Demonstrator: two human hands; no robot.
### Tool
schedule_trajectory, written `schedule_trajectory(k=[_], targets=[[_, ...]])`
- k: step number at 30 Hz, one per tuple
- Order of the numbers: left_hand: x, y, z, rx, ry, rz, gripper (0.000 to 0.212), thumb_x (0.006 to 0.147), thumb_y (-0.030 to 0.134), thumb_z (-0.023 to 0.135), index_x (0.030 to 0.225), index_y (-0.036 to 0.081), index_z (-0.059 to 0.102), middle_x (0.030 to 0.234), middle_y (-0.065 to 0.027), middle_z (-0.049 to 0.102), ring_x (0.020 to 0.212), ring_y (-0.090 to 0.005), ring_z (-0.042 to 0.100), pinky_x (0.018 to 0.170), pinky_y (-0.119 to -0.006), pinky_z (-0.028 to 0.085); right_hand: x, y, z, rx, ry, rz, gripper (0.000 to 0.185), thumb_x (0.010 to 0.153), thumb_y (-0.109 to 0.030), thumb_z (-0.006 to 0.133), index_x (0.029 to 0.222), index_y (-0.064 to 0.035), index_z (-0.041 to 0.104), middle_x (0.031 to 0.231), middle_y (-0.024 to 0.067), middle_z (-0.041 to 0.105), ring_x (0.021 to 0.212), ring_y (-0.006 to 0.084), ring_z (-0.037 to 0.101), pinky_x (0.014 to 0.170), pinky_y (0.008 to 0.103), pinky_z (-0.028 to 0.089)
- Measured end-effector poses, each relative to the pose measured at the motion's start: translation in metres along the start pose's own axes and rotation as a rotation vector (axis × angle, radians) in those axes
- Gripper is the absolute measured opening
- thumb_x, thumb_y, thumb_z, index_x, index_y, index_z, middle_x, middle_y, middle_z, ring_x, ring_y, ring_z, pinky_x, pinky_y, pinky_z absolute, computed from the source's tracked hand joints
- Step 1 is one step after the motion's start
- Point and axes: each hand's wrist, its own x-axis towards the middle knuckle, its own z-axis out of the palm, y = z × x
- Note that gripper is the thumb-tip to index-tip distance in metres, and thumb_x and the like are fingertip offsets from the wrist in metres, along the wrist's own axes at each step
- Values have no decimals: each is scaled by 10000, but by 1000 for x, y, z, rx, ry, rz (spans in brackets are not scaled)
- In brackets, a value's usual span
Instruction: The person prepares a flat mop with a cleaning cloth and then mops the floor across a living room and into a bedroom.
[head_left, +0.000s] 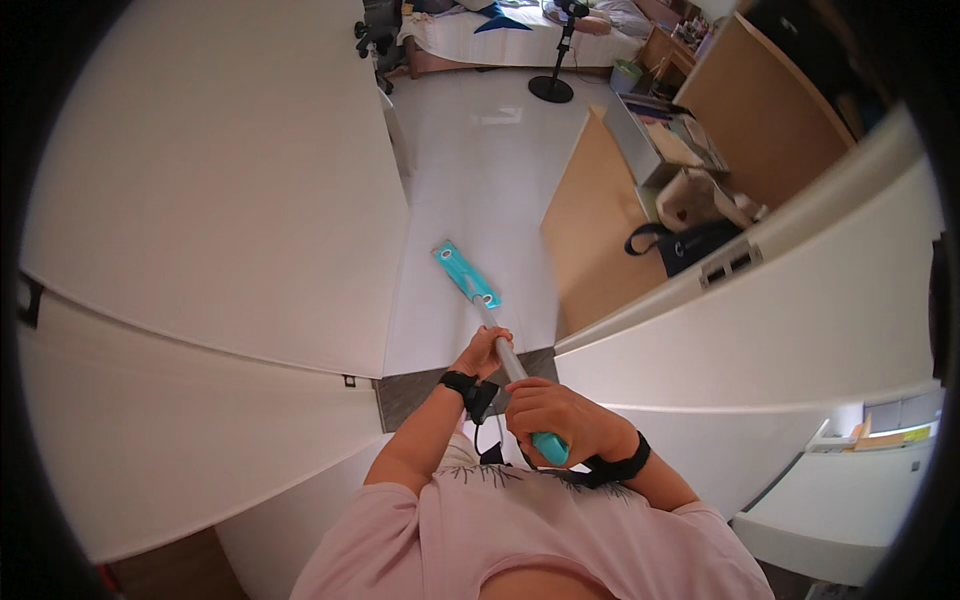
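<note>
A flat mop with a turquoise head rests on the pale floor tiles just past the doorway. Its grey pole slants back towards my chest and ends in a turquoise grip. Lower on the pole, my left hand is wrapped around the shaft. My right hand closes over the top end, just above the turquoise tip. Both wrists carry black straps, and the left one has a small dark device with a cable.
A dark grey threshold crosses the doorway between a white door and a white wall. A wooden panel with bags and a box stands right. Further off are a black stand's round base, a green bin and a bed.
</note>
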Motion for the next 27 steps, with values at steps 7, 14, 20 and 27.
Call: schedule_trajectory(k=[7,14,20,27], targets=[[66,79,-3,-16,-9,-72,115,815,139,489,812,31,450,768,-77,496,674,-166,507,625,-271,460,76,46,-59,49,50,79,148,612,4,572,626,-79,450,698,38,524,674,218,518,866,395,370],[128,127,-3,28,-1,-24,150,843,177,460,792,36,465,796,-72,495,675,-164,498,636,-279,456,113,100,-103,82,40,76,167,589,7,579,628,-87,447,682,32,507,672,213,514,867,393,370],[221,165,-6,104,-25,-14,206,841,212,451,758,39,527,779,-60,516,661,-155,501,618,-272,438,142,161,-170,84,163,13,177,550,4,593,613,-82,451,671,35,491,670,234,497,850,377,385],[327,214,14,87,59,-37,114,790,130,517,727,39,490,695,-52,513,629,-154,524,589,-277,456,163,254,-255,102,123,-3,193,550,18,592,626,-76,442,643,33,481,664,236,500,872,384,379]])
